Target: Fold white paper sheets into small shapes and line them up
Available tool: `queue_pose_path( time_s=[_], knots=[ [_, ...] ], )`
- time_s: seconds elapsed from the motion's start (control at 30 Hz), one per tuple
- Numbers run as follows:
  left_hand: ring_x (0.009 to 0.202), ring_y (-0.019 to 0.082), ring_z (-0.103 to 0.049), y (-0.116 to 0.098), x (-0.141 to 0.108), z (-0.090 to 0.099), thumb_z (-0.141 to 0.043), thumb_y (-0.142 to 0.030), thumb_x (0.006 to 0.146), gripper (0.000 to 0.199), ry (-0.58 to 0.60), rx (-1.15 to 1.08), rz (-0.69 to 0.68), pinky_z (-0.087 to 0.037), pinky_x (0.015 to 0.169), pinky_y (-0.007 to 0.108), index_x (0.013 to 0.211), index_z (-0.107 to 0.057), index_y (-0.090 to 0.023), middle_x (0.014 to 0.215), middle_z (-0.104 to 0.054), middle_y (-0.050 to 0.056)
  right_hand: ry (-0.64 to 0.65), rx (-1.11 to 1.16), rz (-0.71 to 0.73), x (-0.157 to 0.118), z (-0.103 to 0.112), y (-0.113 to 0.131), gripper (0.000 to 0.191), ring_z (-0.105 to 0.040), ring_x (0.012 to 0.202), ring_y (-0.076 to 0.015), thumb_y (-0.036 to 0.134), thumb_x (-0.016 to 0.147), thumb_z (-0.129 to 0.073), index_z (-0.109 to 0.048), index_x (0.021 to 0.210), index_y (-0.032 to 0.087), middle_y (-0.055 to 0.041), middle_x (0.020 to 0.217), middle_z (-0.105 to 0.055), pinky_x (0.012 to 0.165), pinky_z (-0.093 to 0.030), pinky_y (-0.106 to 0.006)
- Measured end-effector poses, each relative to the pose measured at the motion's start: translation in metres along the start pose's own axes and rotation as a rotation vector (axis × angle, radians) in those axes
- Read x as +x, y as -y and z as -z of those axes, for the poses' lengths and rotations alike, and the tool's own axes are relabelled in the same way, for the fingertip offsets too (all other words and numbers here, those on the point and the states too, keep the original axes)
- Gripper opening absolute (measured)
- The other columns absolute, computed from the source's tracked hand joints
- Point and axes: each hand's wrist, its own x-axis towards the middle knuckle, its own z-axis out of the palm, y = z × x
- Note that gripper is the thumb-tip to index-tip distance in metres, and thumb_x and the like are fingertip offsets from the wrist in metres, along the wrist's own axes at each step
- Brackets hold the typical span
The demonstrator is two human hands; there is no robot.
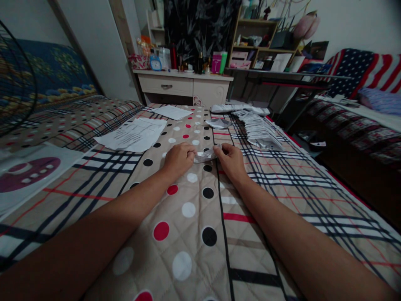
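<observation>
Between my two hands a small clear plastic bag (205,156) is held just above the quilted bedspread (188,246). My left hand (180,159) pinches its left end, fingers curled inward. At the other end, my right hand (231,161) grips it between thumb and fingertips. Just beyond lies a flat greyish plastic piece (219,123) on the bed. To the right of that, a long fanned row of thin silvery-white packets (258,127) rests on the bedspread. What the bag contains, if anything, is too small to make out.
Printed paper sheets (133,134) lie to the left, with another white sheet (172,112) farther back. A white plastic bag with a purple print (31,173) is at the left edge. A white dresser (166,86) stands beyond the bed, and a wire fan guard (19,75) is at far left.
</observation>
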Motion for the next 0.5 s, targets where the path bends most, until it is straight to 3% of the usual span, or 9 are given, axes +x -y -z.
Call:
queue_pose_path(
  time_s=[0.37, 0.5],
  knots=[
    [0.085, 0.02, -0.065, -0.0057, -0.0002, 0.0066, -0.044, -0.018, 0.08, 0.027, 0.07, 0.017, 0.045, -0.049, 0.082, 0.032, 0.073, -0.07, -0.019, 0.086, -0.072, 0.005, 0.005, 0.074, -0.029, 0.0003, 0.001, -0.0006, 0.033, -0.04, 0.056, -0.0119, 0.037, 0.082, -0.054, -0.045, 0.055, 0.02, 0.0039, 0.053, -0.042, 0.054, -0.026, -0.026],
    [0.082, 0.02, -0.065, -0.0084, -0.001, 0.0062, -0.048, -0.022, 0.084, 0.025, 0.067, 0.025, 0.005, -0.048, 0.078, 0.031, 0.074, -0.071, -0.018, 0.086, -0.072, 0.006, -0.017, 0.177, -0.041, 0.0022, 0.0008, -0.0031, 0.026, -0.048, 0.061, -0.0144, 0.037, 0.081, -0.054, -0.058, 0.063, 0.018, 0.0011, 0.059, -0.053, 0.057, -0.034, -0.026]
  ],
)
